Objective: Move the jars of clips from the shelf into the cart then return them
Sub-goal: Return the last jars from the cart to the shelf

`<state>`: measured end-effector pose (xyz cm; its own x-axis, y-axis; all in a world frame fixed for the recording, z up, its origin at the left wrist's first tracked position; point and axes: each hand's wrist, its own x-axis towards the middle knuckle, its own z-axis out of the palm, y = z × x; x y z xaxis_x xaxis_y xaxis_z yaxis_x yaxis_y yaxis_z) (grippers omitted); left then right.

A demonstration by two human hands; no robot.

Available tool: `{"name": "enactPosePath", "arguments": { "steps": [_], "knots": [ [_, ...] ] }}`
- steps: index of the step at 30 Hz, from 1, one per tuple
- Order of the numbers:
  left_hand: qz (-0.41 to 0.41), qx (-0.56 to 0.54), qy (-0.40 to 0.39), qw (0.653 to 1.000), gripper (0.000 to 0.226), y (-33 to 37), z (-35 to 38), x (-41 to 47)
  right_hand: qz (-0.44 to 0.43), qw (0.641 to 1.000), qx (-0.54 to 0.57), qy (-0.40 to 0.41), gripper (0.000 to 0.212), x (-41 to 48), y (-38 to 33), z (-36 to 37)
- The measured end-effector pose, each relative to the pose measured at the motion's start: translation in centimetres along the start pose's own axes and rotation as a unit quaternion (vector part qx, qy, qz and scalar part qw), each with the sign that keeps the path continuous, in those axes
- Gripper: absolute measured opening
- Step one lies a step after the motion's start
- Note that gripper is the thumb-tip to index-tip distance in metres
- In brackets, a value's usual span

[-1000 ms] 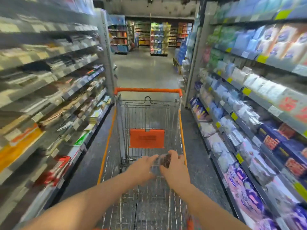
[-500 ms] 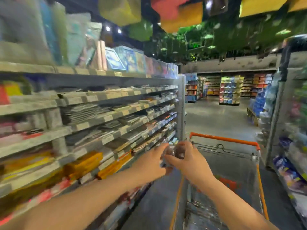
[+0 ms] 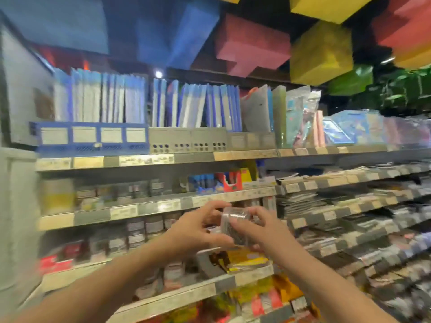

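You hold the jar of clips [image 3: 234, 223] between both hands at the centre of the frame, up in front of the shelf [image 3: 149, 209]. The cart is out of view, so this looks like the return leg, with the jar not yet put back.

Your left hand [image 3: 200, 231] curls round the jar's left side, fingers above and thumb below. Your right hand [image 3: 268, 234] grips its right side. Both forearms reach forward and up from the lower corners.

Next, carry the jar towards the blurred row of small jars [image 3: 144, 229] at left centre. Find a gap there and set it down upright.
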<state>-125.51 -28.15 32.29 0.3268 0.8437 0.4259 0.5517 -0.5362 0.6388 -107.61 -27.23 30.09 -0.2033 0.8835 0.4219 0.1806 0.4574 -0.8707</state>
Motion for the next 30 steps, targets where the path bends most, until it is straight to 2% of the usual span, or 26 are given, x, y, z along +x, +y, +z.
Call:
{"name": "enactPosePath", "arguments": {
  "steps": [4, 8, 13, 15, 18, 21, 23, 26, 30],
  "knots": [
    [-0.055, -0.016, 0.067, 0.996, 0.052, -2.4, -7.3, -2.8, -0.034, 0.994, 0.050, -0.089, 0.035, 4.3, -2.9, 7.5],
    [-0.093, -0.030, 0.137, 0.986, 0.050, -5.3, -13.0, -4.2, -0.051, 0.973, 0.141, -0.174, 0.041, 8.4, -4.3, 13.6],
    [-0.107, -0.070, 0.165, 0.978, 0.053, -8.8, -17.7, -3.5, -0.079, 0.950, 0.169, -0.250, 0.072, 14.8, -3.0, 19.2],
    [-0.117, -0.111, 0.186, 0.969, 0.049, -10.7, -19.0, -2.0, -0.089, 0.940, 0.172, -0.279, 0.070, 17.8, -2.5, 20.8],
    [-0.128, -0.139, 0.216, 0.958, 0.043, -13.3, -20.3, 0.7, -0.127, 0.948, 0.100, -0.275, 0.062, 22.0, -1.9, 22.4],
    [-0.128, -0.101, 0.252, 0.954, 0.035, -16.3, -21.7, 4.1, -0.134, 0.954, 0.062, -0.261, 0.058, 26.9, -0.6, 23.8],
    [-0.138, -0.047, 0.275, 0.950, 0.027, -18.5, -22.3, 6.0, -0.132, 0.959, 0.047, -0.248, 0.055, 30.0, 0.3, 24.6],
    [-0.165, 0.067, 0.302, 0.937, 0.016, -21.5, -23.1, 8.5, -0.123, 0.968, -0.013, -0.219, 0.063, 34.2, 1.4, 25.8],
    [-0.163, 0.174, 0.334, 0.912, 0.021, -24.7, -24.9, 10.6, -0.107, 0.973, -0.102, -0.178, 0.073, 38.5, 2.4, 27.1]
  ]
}}
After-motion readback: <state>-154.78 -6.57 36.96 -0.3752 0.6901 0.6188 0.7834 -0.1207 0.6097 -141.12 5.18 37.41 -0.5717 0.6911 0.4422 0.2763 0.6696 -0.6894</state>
